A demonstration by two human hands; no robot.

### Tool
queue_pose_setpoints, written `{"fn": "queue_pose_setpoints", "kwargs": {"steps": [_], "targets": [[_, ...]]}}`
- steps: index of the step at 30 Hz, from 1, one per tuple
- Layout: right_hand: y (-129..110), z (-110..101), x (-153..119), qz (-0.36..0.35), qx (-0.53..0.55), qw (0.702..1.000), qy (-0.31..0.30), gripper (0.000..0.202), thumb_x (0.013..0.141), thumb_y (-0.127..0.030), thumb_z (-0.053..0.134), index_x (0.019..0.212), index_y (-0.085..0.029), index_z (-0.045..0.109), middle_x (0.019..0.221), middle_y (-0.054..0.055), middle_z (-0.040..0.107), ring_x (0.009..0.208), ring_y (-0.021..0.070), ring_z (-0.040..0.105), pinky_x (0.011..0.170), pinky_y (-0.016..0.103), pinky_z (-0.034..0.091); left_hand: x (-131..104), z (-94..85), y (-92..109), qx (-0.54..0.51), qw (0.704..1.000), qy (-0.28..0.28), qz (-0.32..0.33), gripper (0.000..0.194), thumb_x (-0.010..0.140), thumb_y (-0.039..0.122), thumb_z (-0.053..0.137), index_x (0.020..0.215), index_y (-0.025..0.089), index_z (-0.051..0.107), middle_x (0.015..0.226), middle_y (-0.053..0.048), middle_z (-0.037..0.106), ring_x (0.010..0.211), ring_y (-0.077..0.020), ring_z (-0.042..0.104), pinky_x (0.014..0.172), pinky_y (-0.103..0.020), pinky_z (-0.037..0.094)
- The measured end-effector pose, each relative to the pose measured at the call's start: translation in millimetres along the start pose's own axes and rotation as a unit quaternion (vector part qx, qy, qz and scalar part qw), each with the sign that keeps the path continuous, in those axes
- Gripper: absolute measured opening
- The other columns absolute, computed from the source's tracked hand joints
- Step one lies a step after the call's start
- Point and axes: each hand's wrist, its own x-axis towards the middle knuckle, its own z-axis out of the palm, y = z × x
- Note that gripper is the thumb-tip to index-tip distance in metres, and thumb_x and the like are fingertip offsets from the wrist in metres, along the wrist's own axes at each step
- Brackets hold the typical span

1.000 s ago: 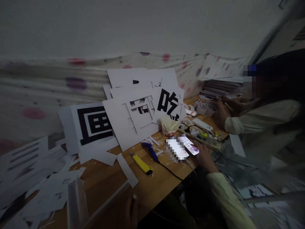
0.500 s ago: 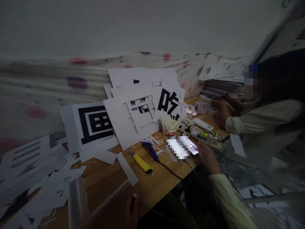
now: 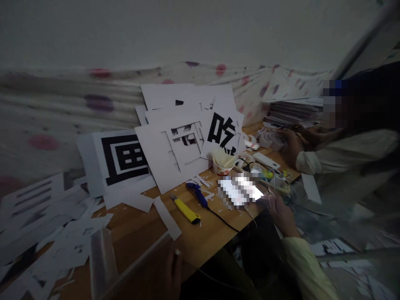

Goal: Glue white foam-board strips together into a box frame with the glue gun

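Observation:
At the table's front edge, my left hand [image 3: 173, 266] is closed, dim and partly in shadow, with a small white tip [image 3: 177, 252] showing between the fingers. A thin cable runs rightward from near it. My right hand [image 3: 283, 214] is beside the right end of a lit phone [image 3: 255, 192]; its fingers are bent together, and what they hold is blurred. Left of that phone lies a second bright, pixelated screen [image 3: 231, 192]. A blue corded tool [image 3: 197, 195] and a yellow utility knife [image 3: 186, 210] rest on the wooden table [image 3: 212, 233].
Cut paper sheets with large black characters [image 3: 125, 160] lean at the back. A paper cup [image 3: 223, 162] holds pale sticks. Cables and a power strip [image 3: 283, 187] crowd the right side. A co-worker's hands [image 3: 292, 143] work beyond. Paper scraps [image 3: 78, 246] cover the left.
My right hand has shifted right and slightly down, away from the phone's edge. The phone's screen has turned from purplish to bright white. My left hand stays almost where it was.

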Motion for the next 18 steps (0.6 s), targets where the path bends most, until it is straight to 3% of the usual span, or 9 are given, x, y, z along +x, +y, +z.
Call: {"fn": "queue_pose_setpoints", "kwargs": {"steps": [5,9,15,18], "targets": [[-5,13,14,-0.043,0.016,0.999,-0.03,0.051,0.096,-0.043,0.033,0.132,-0.013,0.052,0.126,0.02,0.064,0.12,0.0322,0.06,0.101,0.051,0.046,-4,-4.1,3,0.016,1.0,0.015,0.008,0.043,0.096,0.045,0.032,0.1,0.024,0.07,0.103,-0.01,0.074,0.111,-0.0288,0.064,0.102,-0.047,0.048],[-9,25,29,-0.063,0.038,0.997,-0.025,0.053,0.097,-0.041,0.033,0.142,-0.014,0.04,0.129,0.017,0.063,0.127,0.0283,0.054,0.108,0.049,0.04,2,-4.7,3,-0.002,1.0,-0.006,-0.011,0.037,0.093,0.046,0.041,0.1,0.025,0.069,0.101,-0.008,0.075,0.107,-0.0259,0.066,0.096,-0.041,0.052],[-10,17,19,-0.037,0.044,0.998,0.011,0.049,0.098,-0.045,0.029,0.131,-0.017,0.053,0.132,0.016,0.06,0.125,0.0284,0.055,0.107,0.047,0.041,8,-3.5,0,-0.017,0.999,-0.02,-0.027,0.039,0.091,0.052,0.045,0.095,0.023,0.07,0.096,-0.009,0.075,0.094,-0.0248,0.069,0.084,-0.037,0.057],[-11,10,7,-0.02,0.043,0.999,0.026,0.05,0.098,-0.046,0.028,0.133,-0.018,0.051,0.133,0.015,0.06,0.125,0.0275,0.055,0.106,0.045,0.043,3,-3.8,1,-0.019,0.999,-0.012,-0.027,0.04,0.092,0.052,0.042,0.097,0.023,0.07,0.097,-0.01,0.075,0.095,-0.0264,0.069,0.085,-0.039,0.056]]}}
